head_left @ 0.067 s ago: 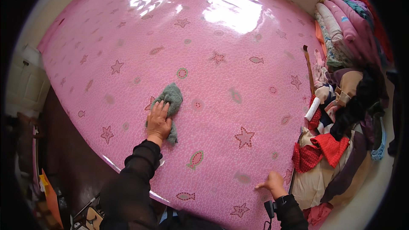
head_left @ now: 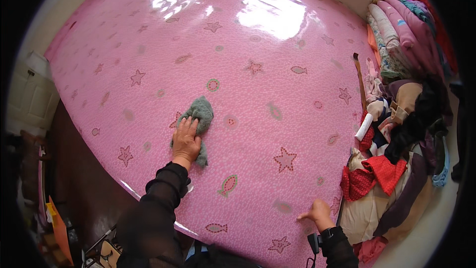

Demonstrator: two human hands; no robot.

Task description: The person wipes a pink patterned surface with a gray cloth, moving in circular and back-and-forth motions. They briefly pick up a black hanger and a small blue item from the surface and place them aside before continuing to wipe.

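Left hand [head_left: 186, 143] held bunched grey cloth [head_left: 204, 109] down on pink cover [head_left: 258, 104]. Right hand [head_left: 320, 212] near cover's side, grip unclear. Possible trouble: uneven pressure dragging, rucking the cover.

At far right I am noting a stack of folded bedding [head_left: 407, 37], its pink and floral layers resting one on another. Nearer on the right, a loose heap of clothes [head_left: 427, 196] is spreading: a black garment [head_left: 411, 129] is lying across it, a red patterned cloth [head_left: 386, 172] is draping over a beige garment [head_left: 361, 217], and a light-blue cloth [head_left: 441, 176] is hanging at the right side. A slim brown stick [head_left: 360, 83] is running along the heap's left side. At left I am logging a pale panelled door [head_left: 32, 92], a dark floor [head_left: 89, 159] and, nearer, a tilted orange panel [head_left: 59, 228]; surrounding clutter is remaining too dim to identify.
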